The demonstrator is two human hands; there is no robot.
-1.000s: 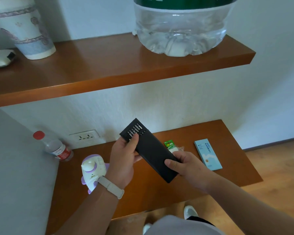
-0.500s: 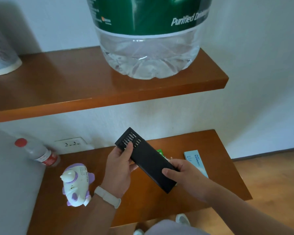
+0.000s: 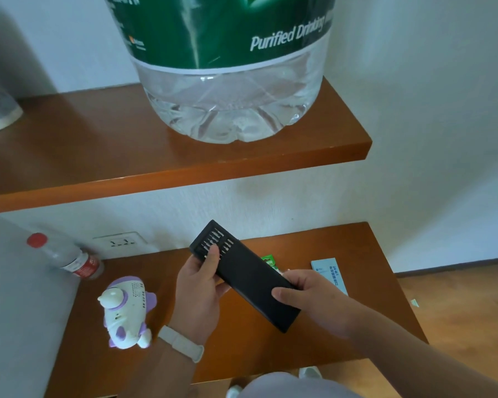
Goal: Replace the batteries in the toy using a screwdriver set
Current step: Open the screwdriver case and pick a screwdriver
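Both hands hold a long black screwdriver set case [image 3: 249, 278] above the lower wooden shelf [image 3: 242, 349]. My left hand [image 3: 199, 291] grips its far end, thumb on the inner tray, where metal bits show. My right hand [image 3: 308, 291] grips the near end of the outer sleeve. A white and purple toy [image 3: 125, 311] lies on the shelf to the left of my left hand. A green battery pack [image 3: 269, 261] peeks out behind the case, mostly hidden.
A light blue box [image 3: 329, 274] lies on the shelf at right. A plastic bottle with a red cap [image 3: 66, 258] lies at back left near a wall socket [image 3: 120, 242]. A large water jug [image 3: 227, 67] stands on the upper shelf [image 3: 156, 156] overhead.
The view has tilted up and shifted right, so the jug fills more of the frame. The tray end of the case sticks out slightly further from the sleeve. The toy has not moved.
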